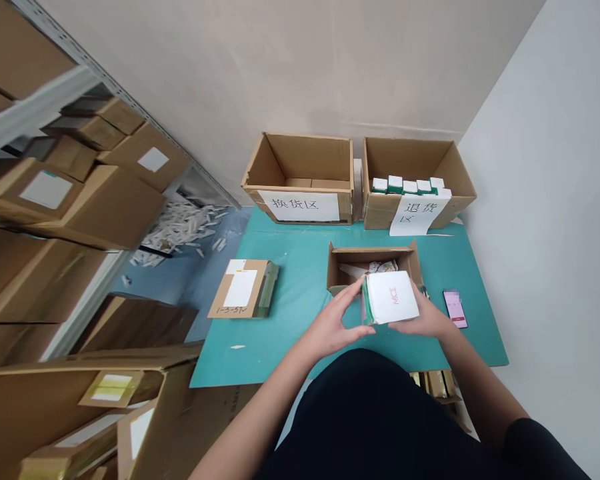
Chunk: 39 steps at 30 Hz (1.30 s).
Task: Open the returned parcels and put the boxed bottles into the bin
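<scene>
Between my two hands is a white box (pixel 393 297) with green on its left side and red lettering on the face turned up to me. My left hand (pixel 337 320) grips its left side, thumb low and fingers at the upper edge. On its right side, my right hand (pixel 424 316) is closed round the edge, some fingers hidden behind the box. Just beyond it stands an opened cardboard carton (pixel 375 255) with crumpled wrapping (pixel 383 267) inside; the white box covers part of this carton.
A taped parcel (pixel 240 289) lies left on the green table (pixel 300 247), a phone (pixel 455 309) right. Two labelled cartons stand at the back: left carton (pixel 300 157), right carton (pixel 375 217) with several white-green boxes (pixel 410 187). Shelves of parcels (pixel 80 213) flank the left.
</scene>
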Tool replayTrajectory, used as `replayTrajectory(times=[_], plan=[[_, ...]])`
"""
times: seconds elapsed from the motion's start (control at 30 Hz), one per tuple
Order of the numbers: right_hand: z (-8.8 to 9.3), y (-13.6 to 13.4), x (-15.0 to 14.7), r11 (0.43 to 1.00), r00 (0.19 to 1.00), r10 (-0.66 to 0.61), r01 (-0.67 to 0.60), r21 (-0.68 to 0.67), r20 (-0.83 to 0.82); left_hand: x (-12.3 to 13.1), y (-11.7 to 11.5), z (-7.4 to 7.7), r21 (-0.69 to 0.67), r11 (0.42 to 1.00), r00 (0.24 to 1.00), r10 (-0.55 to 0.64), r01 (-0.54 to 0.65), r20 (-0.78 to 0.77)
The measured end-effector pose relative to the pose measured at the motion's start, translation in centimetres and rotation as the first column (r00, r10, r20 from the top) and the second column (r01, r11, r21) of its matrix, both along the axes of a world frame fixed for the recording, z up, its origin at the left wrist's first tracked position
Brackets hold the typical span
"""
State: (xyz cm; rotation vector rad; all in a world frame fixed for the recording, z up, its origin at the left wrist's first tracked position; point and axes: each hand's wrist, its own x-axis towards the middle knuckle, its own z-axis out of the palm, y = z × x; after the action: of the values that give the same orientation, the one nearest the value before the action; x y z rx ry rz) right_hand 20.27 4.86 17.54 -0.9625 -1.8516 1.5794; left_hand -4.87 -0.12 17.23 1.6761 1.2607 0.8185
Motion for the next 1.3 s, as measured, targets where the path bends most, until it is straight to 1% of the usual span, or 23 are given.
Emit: replayTrajectory(times=[0.03, 0.1, 0.17, 0.23, 0.33, 0.43, 0.5, 0.57, 0.63, 0.73, 0.83, 0.9, 1.0, 1.07, 1.13, 1.2, 1.3], plan=[[-0.5, -0.6, 0.1, 1.0, 1.0, 0.009, -0.009, -0.028, 0.0, 0.4, -0.4, -0.3, -0.005, 1.0, 1.0, 0.0, 0.0, 0.019], [-1.6, -1.7, 0.2, 0.997, 1.0, 0.007, -0.006, -0.075, 0.009, 1.0, -1.1, -1.5, -0.015, 1.0, 0.998, 0.012, -0.011, 0.067], [-2.9, -2.7, 0.2, 0.995, 0.999, -0.022, 0.026, -0.095, 0.037, 1.7, -1.9, -3.3, -0.031, 0.999, 0.993, 0.036, -0.033, 0.114], [-4.3, -3.5, 0.0, 0.994, 0.994, -0.06, 0.068, -0.091, 0.091, 2.3, -2.8, -5.3, -0.042, 0.997, 0.989, 0.076, -0.071, 0.124], [-6.9, -4.8, -0.6, 0.987, 0.979, -0.137, 0.148, -0.068, 0.148, 3.1, -3.9, -8.5, -0.033, 0.99, 0.989, 0.135, -0.134, 0.054], [-9.7, -6.4, -1.6, 0.971, 0.97, -0.219, 0.227, -0.071, 0.11, 3.5, -4.7, -11.4, -0.008, 0.98, 0.98, 0.2, -0.2, -0.01], [-11.2, -7.4, -2.2, 0.957, 0.956, -0.279, 0.285, -0.059, 0.095, 3.7, -5.1, -13.1, -0.018, 0.969, 0.968, 0.245, -0.246, -0.05], [-12.3, -8.3, -2.8, 0.941, 0.936, -0.334, 0.338, -0.018, 0.112, 3.8, -5.4, -14.5, -0.022, 0.959, 0.956, 0.279, -0.282, -0.084], [-12.8, -8.9, -3.4, 0.928, 0.914, -0.373, 0.371, 0.044, 0.161, 4.1, -5.6, -15.7, -0.012, 0.952, 0.946, 0.304, -0.307, -0.11], [-13.0, -8.9, -4.0, 0.907, 0.868, -0.421, 0.394, 0.148, 0.265, 4.7, -5.9, -17.2, -0.014, 0.941, 0.932, 0.333, -0.338, -0.143], [-13.4, -8.1, -4.0, 0.904, 0.852, -0.423, 0.378, 0.199, 0.307, 4.9, -5.8, -18.4, -0.079, 0.936, 0.933, 0.331, -0.344, -0.141], [-14.1, -7.3, -3.7, 0.933, 0.882, -0.354, 0.309, 0.187, 0.312, 4.7, -5.4, -19.0, -0.157, 0.939, 0.951, 0.294, -0.306, -0.097], [-15.8, -6.1, -2.9, 0.978, 0.928, -0.194, 0.156, 0.141, 0.319, 3.8, -4.4, -19.8, -0.242, 0.949, 0.978, 0.206, -0.2, 0.0], [-17.1, -5.6, -2.6, 0.989, 0.939, -0.118, 0.082, 0.12, 0.324, 3.2, -3.7, -20.4, -0.268, 0.956, 0.988, 0.144, -0.123, 0.061], [-18.4, -5.2, -2.5, 0.993, 0.939, -0.081, 0.047, 0.108, 0.333, 2.8, -3.1, -21.0, -0.293, 0.954, 0.99, 0.1, -0.066, 0.102], [-19.5, -4.8, -2.5, 0.995, 0.936, -0.066, 0.034, 0.099, 0.346, 2.6, -2.8, -21.7, -0.308, 0.95, 0.992, 0.087, -0.054, 0.096], [-20.7, -4.2, -2.5, 0.995, 0.931, -0.059, 0.026, 0.096, 0.361, 2.9, -2.7, -22.5, -0.296, 0.951, 0.993, 0.109, -0.092, 0.042]])
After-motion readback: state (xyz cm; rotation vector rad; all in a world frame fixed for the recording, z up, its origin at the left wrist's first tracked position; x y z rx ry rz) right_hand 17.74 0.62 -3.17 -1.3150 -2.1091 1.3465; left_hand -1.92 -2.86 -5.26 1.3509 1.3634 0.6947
